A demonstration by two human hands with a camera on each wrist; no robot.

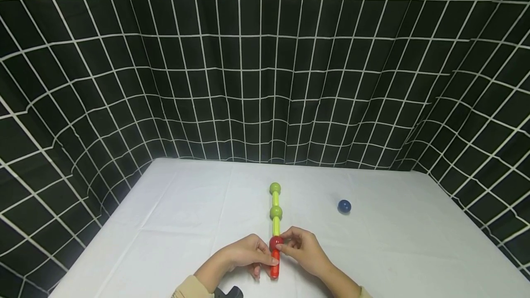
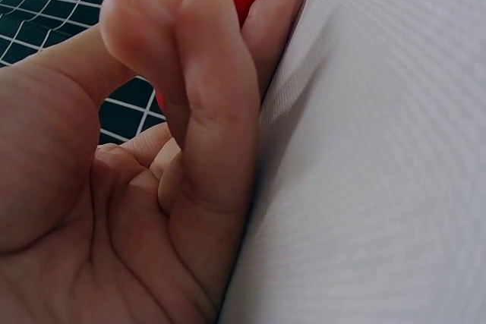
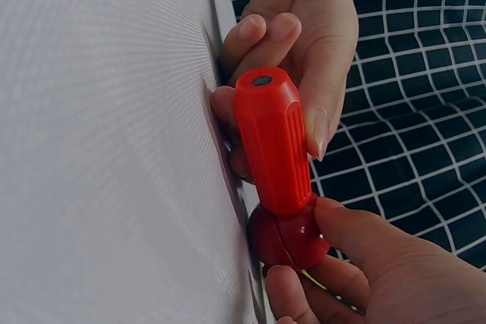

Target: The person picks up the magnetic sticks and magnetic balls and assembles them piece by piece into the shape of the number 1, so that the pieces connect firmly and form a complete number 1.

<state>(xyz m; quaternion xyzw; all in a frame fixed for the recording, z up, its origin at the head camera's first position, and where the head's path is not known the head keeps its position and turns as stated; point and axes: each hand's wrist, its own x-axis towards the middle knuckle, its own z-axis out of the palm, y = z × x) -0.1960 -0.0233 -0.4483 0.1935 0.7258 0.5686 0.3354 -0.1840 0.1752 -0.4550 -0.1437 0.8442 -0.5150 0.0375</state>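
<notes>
A line of toy rods and balls lies on the white table, pointing away from me. At its near end my left hand pinches a red rod between thumb and fingers. The rod meets a red ball, which my right hand holds between thumb and fingers. Beyond the red ball come a yellow-green rod, a green ball, a second yellow-green rod and another green ball at the far end. A small dark disc shows in the rod's near end in the right wrist view.
A blue ball sits apart on the right side of the white table. Black curtains with a white grid surround the table's back and sides. Part of a black object shows at the bottom edge beside the left sleeve.
</notes>
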